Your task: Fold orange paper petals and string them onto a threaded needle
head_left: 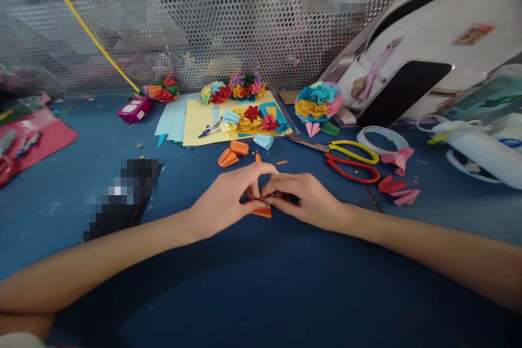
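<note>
Both hands meet at the middle of the blue table, fingertips pinched together over an orange paper piece point(262, 211). My left hand point(228, 196) is closed on it, thumb below and fingers curled above. From the other side my right hand point(308, 198) pinches close by; a thin, needle-like line shows at its fingertips, too fine to name surely. Just beyond the hands lie folded orange paper pieces point(228, 157) and a light blue folded piece point(263, 142). Colourful ruffled paper balls point(318, 101) stand farther back.
Scissors point(353, 160) with yellow and red handles and a tape roll point(382, 140) lie to the right. A phone point(403, 92) leans on a pale backpack point(444, 27). Yellow paper sheets point(196, 122) lie behind, before a perforated metal screen point(228, 22). A dark object point(122, 201) lies left.
</note>
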Demonstrator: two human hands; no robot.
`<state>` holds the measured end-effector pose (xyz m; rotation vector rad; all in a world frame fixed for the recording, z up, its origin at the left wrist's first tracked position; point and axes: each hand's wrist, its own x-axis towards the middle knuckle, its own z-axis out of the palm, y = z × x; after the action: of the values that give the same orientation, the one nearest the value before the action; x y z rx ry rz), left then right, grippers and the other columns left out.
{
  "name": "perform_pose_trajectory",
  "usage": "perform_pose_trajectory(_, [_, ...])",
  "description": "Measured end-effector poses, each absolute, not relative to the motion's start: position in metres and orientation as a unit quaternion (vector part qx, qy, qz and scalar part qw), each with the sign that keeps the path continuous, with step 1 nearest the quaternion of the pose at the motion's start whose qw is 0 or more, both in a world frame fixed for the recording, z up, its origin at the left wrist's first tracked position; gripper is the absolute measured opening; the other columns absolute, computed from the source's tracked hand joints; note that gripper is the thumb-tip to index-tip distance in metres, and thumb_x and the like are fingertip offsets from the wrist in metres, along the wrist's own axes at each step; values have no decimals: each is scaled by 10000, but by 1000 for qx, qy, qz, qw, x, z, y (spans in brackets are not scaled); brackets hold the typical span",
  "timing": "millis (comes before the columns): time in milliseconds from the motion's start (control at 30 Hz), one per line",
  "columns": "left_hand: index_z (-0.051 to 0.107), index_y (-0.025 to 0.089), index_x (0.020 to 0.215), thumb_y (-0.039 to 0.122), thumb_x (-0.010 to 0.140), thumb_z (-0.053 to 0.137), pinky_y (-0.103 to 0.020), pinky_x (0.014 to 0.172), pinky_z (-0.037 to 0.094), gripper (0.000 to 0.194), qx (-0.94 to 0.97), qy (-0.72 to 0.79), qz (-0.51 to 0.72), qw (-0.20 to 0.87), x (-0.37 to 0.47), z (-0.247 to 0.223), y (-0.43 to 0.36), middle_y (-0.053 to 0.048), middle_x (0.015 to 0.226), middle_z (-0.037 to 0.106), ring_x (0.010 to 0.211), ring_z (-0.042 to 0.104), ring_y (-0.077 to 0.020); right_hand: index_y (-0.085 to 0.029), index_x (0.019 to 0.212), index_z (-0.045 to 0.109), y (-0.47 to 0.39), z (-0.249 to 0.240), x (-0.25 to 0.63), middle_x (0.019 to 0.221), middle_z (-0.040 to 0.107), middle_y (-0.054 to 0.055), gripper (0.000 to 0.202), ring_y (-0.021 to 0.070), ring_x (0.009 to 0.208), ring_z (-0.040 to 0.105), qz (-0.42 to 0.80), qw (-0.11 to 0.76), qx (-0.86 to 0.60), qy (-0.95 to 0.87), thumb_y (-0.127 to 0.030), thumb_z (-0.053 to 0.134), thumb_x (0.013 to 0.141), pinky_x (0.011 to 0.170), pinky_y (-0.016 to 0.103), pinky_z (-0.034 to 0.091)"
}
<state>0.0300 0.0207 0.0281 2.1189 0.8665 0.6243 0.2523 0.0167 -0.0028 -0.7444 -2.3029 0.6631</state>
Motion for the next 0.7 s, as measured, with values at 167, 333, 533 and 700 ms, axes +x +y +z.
perform_pose_trajectory(167, [387, 333, 1482, 159, 949, 632, -330, 903, 526, 611, 896, 274, 233, 258, 28, 22, 15, -46, 1137, 634, 1009, 657, -208, -198, 924, 649, 15, -2, 252, 827, 701, 12, 134, 119, 650, 599, 225, 311, -269, -883, -161, 533, 979, 604, 225, 429])
perform_pose_trajectory(333, [351, 291, 1500, 232, 917, 698, -325, 862, 554, 681, 847, 336, 248, 330, 29, 18, 20, -6, 991, 683, 905, 685, -190, -200, 911, 634, 16, -2, 252, 858, 666, 18, 136, 110, 639, 580, 227, 341, -302, -861, -142, 522, 961, 593, 224, 427])
perform_pose_trajectory(533, [436, 252, 1467, 134, 890, 671, -274, 805, 546, 634, 785, 383, 244, 423, 30, 23, 24, 32, 844, 734, 789, 712, -153, -197, 869, 614, 16, 0, 252, 800, 627, -6, 131, 101, 624, 543, 197, 313, -318, -873, -102, 543, 923, 568, 222, 383])
perform_pose_trajectory(700, [476, 232, 1449, 126, 861, 684, -256, 763, 521, 633, 745, 402, 245, 472, 30, 24, 27, 31, 788, 743, 739, 706, -144, -194, 876, 635, 17, 0, 251, 779, 640, -9, 128, 104, 650, 558, 195, 327, -319, -868, -135, 553, 954, 586, 217, 395])
